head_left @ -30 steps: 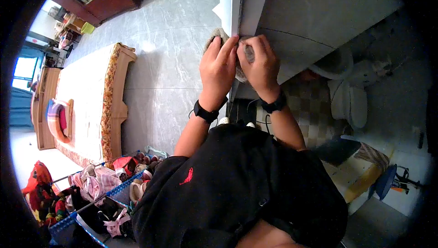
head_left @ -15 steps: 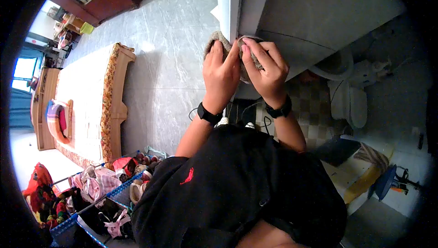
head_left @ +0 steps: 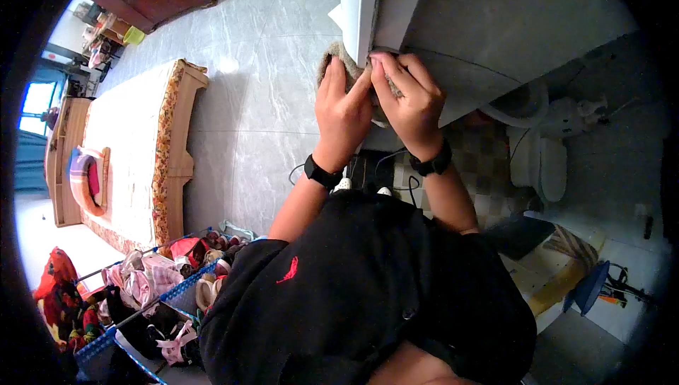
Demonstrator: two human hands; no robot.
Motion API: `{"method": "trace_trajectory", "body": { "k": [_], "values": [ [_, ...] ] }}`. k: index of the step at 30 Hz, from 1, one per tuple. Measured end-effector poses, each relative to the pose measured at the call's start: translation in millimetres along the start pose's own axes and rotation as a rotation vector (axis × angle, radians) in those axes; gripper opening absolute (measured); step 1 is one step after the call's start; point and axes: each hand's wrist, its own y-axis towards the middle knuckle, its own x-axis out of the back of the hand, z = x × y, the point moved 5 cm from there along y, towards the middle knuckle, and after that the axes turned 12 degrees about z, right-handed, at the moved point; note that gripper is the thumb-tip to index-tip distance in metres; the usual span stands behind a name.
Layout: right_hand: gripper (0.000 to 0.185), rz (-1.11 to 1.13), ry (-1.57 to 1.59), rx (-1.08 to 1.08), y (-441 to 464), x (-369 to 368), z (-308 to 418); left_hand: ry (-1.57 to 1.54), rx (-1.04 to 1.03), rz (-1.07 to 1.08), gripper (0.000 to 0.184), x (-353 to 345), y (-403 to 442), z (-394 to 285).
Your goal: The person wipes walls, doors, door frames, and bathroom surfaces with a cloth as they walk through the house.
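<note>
A grey-beige cloth (head_left: 337, 48) is wrapped around the end of a white door frame (head_left: 362, 13). My left hand (head_left: 342, 112) presses the cloth on the bedroom side, its fingers bent over it and partly sunk in the fabric. On the bathroom side, my right hand (head_left: 414, 105) pinches the cloth against the frame, thumb and index fingertip close together. The fingertips of both hands nearly meet at the frame's edge. Each wrist wears a black band. Part of the cloth is hidden behind my fingers.
To the left stands a wooden bed (head_left: 180, 116) on grey tile. Clothes-filled rack compartments (head_left: 191, 282) are at lower left. A toilet (head_left: 552, 165) and a washbasin (head_left: 520, 105) are on the right. Black cables hang near my feet.
My right fingers have closed in tighter at the frame's edge, and less cloth shows under them. The left hand stays almost in place. The whole view has shifted slightly.
</note>
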Motion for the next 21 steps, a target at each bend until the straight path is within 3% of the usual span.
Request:
{"method": "trace_trajectory", "body": {
  "k": [9, 21],
  "values": [
    [0.014, 0.088, -0.15, -0.066, -4.9, 1.3, 8.4, -0.407, 0.151, 0.017, 0.027, 2.8, -13.3, 10.5],
    [0.013, 0.118, 0.029, -0.121, -25.0, -5.9, -4.1, -0.489, 0.258, 0.061, 0.021, -2.3, -31.7, 12.4]
  ]
}}
